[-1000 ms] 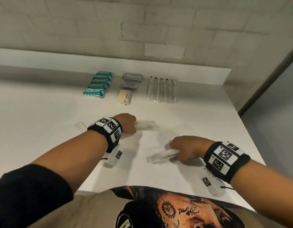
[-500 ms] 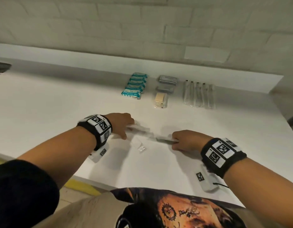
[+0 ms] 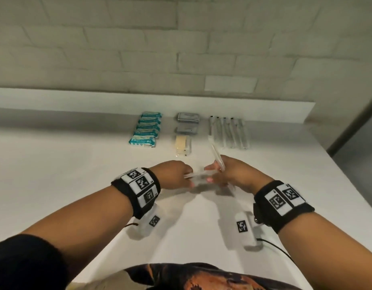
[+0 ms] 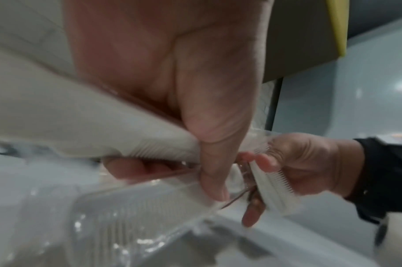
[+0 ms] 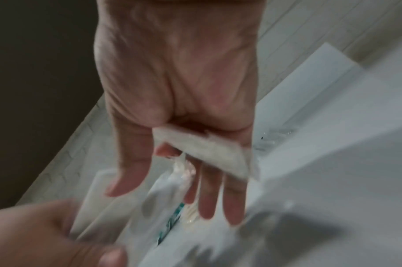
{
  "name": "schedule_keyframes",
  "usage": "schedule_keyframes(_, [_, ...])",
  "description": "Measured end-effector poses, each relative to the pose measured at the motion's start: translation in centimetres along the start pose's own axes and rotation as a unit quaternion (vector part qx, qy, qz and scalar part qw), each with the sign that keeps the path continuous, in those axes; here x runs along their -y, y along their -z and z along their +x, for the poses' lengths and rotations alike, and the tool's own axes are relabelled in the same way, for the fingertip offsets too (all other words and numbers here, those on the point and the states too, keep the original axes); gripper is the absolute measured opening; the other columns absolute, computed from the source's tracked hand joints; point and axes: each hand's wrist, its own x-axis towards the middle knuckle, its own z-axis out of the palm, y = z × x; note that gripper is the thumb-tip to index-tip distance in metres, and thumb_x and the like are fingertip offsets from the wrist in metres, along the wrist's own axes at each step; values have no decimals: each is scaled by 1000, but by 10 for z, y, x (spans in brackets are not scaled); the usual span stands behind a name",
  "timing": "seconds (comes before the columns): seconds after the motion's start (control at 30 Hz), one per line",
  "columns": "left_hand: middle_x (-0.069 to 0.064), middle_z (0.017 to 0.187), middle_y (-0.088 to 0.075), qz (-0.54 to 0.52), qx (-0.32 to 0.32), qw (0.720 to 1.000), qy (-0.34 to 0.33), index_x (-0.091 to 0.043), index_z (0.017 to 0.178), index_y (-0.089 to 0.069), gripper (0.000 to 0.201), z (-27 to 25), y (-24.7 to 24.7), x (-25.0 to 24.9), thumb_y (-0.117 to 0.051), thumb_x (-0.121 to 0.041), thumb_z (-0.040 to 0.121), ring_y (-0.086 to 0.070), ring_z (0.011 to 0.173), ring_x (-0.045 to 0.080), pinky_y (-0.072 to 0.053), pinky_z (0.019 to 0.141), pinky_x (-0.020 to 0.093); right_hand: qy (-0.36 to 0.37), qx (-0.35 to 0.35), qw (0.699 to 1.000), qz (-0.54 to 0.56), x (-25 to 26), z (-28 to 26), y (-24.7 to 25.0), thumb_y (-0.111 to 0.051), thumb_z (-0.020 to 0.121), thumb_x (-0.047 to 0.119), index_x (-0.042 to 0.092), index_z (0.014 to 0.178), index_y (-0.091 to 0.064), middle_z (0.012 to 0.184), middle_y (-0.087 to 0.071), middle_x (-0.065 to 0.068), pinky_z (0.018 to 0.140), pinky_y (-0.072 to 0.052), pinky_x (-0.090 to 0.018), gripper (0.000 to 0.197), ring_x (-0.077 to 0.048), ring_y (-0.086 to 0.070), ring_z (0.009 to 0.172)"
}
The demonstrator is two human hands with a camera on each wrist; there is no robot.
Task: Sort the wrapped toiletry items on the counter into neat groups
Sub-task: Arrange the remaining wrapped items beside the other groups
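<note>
Both hands meet above the middle of the white counter [image 3: 55, 174], each busy with wrapped combs; the left hand [image 3: 172, 174] has its grip closed on a white comb in clear wrap [image 4: 131, 146], thumb pressed down over it and fingers curled beneath, as the left wrist view shows; a second wrapped comb [image 4: 131, 204] lies just below that thumb, its teeth showing through the clear film, and whether the same hand also holds it I cannot tell. The right hand [image 3: 233, 174] pinches another wrapped comb [image 3: 217, 158], which sticks up and away from the hand, tilted toward the back of the counter; in the left wrist view the fingers of that hand curl round its spine; the right wrist view is blurred, showing the fingers mostly extended with a white wrapped piece lying across the palm.

Along the back of the counter, near the wall, the sorted groups lie in rows; a column of teal-and-white packets [image 3: 147, 130] on the left, overlapping one another; just right of them two grey wrapped packets [image 3: 188, 122], one behind the other, with a pale yellow wrapped item [image 3: 182, 144] in front of them; further right a row of slim clear-wrapped sticks [image 3: 229, 130] laid side by side, parallel; all these groups are well apart from the hands. Each wrist wears a black band with square black-and-white markers.
</note>
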Motion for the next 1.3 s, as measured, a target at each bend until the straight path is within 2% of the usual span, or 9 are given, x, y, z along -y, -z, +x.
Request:
schedule_keyframes(0.1, [-7,69,-54,-52,-12,998,-30,-27,69,-50,25,31,7,-40,-67,-38,84,-52,68,17,-34,55,26,0,-27,999,-19,-4,-11,21,-71,77,-4,12,88,-46,76,-59,-9,54,-49,-35,32,-20,-57,58])
schedule_keyframes(0.2, [-2,87,-65,-214,-17,976,-18,-18,104,-55,34,59,5,-78,-73,-36,82,-62,67,11,-46,58,23,-34,-99,994,-31,-28,-25,67,-70,78,-4,10,99,-47,77,-57,-9,46,-48,-28,34,-20,-59,52])
schedule_keyframes(0.33, [14,86,-68,-521,-27,852,32,-1,112,-48,20,88,-5,-116,-52,-7,94,-65,68,27,-54,68,41,-115,-107,988,-8,-75,-47,131,-70,78,-3,7,112,-51,84,-58,-12,48,-49,-29,40,-17,-59,52])
schedule_keyframes(0.5, [17,108,-70,-656,18,754,20,-5,112,-57,22,115,-19,-160,-48,4,94,-68,98,33,-53,89,45,-105,-165,971,-140,-118,-58,172,-76,78,32,20,128,-52,129,-54,-2,90,-49,-30,57,-16,-57,112])
schedule_keyframes(0.67, [15,101,-70,-693,-44,719,9,-2,105,-65,23,130,-26,-205,-68,-10,84,-66,96,31,-53,89,39,-10,-118,992,46,-104,-64,182,-73,83,32,13,111,-62,93,-68,-4,69,-52,-31,35,-18,-64,79])
schedule_keyframes(0.83, [4,75,-63,-669,-127,729,64,-11,86,-58,12,134,-30,-243,-55,-17,96,-64,63,12,-50,52,17,-12,-74,994,76,-115,-63,184,-73,82,27,14,83,-49,71,-53,-8,52,-41,-28,28,-18,-50,58])
schedule_keyframes(1.03, [8,78,-57,-651,-147,725,171,-7,104,-54,44,150,-34,-246,-31,-43,102,-43,55,16,-37,47,24,-50,-58,993,92,-131,-53,192,-58,81,1,7,88,-49,68,-57,-14,40,-38,-21,14,-22,-53,45])
schedule_keyframes(1.13, [6,82,-56,-632,-143,732,209,-9,102,-53,27,162,-24,-240,-34,-28,98,-38,58,14,-29,50,25,-84,-80,988,107,-138,-40,205,-62,86,13,14,77,-40,53,-47,-2,37,-27,-19,24,-11,-37,35])
schedule_keyframes(1.3, [14,84,-66,-522,-171,817,178,-15,87,-64,17,199,-2,-231,-53,-6,77,-59,69,26,-47,59,28,-111,-146,981,60,-142,-6,231,-61,84,5,16,85,-54,91,-57,-8,66,-43,-30,14,-22,-57,83])
